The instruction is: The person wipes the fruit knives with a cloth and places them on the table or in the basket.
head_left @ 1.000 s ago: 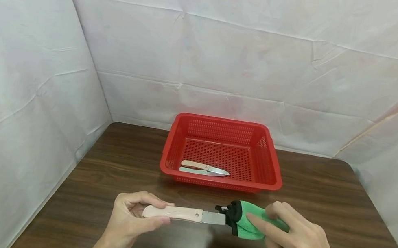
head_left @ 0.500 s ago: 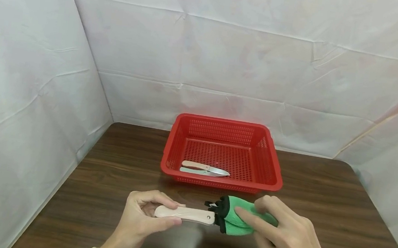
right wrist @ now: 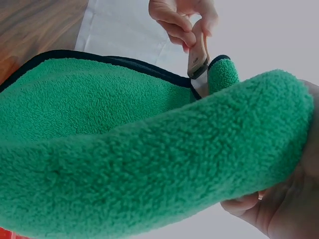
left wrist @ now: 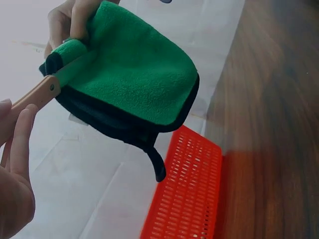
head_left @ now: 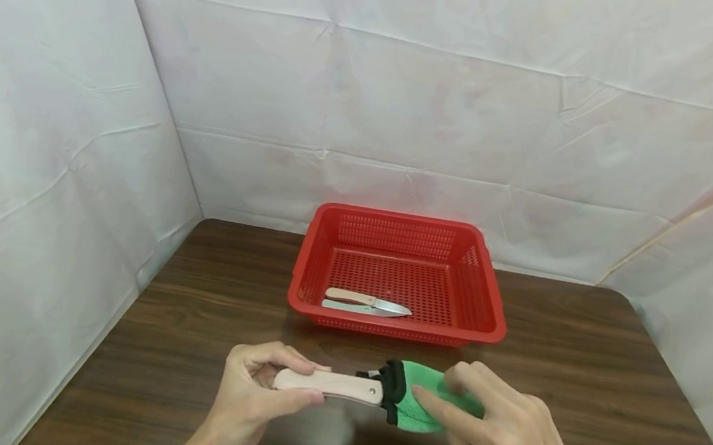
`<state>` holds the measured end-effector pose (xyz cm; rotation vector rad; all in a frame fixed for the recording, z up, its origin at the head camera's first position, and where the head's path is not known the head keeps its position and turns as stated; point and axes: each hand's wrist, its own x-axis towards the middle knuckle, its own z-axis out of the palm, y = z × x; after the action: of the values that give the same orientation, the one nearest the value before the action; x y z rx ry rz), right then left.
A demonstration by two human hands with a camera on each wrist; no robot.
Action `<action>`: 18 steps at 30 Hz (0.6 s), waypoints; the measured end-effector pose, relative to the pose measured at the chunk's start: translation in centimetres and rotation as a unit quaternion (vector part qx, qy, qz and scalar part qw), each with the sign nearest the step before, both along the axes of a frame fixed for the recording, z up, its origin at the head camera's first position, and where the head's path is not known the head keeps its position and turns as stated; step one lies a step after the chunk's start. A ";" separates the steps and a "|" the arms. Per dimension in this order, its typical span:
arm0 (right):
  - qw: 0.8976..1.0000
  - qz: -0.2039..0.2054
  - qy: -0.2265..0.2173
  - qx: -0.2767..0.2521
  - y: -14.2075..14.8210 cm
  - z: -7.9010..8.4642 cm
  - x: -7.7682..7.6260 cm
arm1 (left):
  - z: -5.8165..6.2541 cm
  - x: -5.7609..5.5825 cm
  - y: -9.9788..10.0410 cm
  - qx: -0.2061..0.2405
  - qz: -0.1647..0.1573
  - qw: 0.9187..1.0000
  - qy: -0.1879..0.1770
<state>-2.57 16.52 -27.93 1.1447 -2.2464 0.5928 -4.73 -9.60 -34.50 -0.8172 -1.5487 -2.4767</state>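
Between thumb and fingers, my left hand (head_left: pixel 258 391) holds a folding knife by its pale pinkish handle (head_left: pixel 338 385), above the table. A green cloth with black edging (head_left: pixel 422 397) is folded round the knife's blade, which is mostly hidden in the head view. In the left wrist view a stretch of the blade (left wrist: pixel 75 68) shows between the folds. My right hand (head_left: pixel 504 434) pinches the cloth round the blade from the right side. The cloth's loose part (left wrist: pixel 139 69) hangs down, with a black loop at its edge.
A red perforated basket (head_left: pixel 394 325) stands on the dark wooden table (head_left: pixel 225 274) beyond the hands. Inside it lie a knife with a peach handle (head_left: pixel 349 296) and another with a mint-green handle (head_left: pixel 343 306). White sheeting (head_left: pixel 409 111) rises behind the table and at both sides.
The cloth and right hand have moved left along the blade, up to the handle, covering the blade that showed a second ago. My left hand with the knife has shifted slightly right.
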 end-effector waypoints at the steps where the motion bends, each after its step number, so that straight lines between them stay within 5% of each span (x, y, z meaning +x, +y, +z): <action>1: 1.000 -0.001 -0.002 0.003 0.1 -0.1 0.0 | 0.0 0.0 -0.1 0.002 0.000 1.000 0.001; 8: 1.000 -0.002 -0.021 0.017 0.8 -0.3 0.1 | -0.3 0.3 -1.1 0.015 -0.008 1.000 0.008; 18: 1.000 0.009 0.027 -0.007 1.1 -0.3 0.1 | -0.5 0.6 -2.3 0.023 -0.027 0.999 0.013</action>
<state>-2.44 17.58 -28.24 1.1606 -2.1862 0.5764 -4.13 -11.93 -35.05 -0.8908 -1.4736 -2.5187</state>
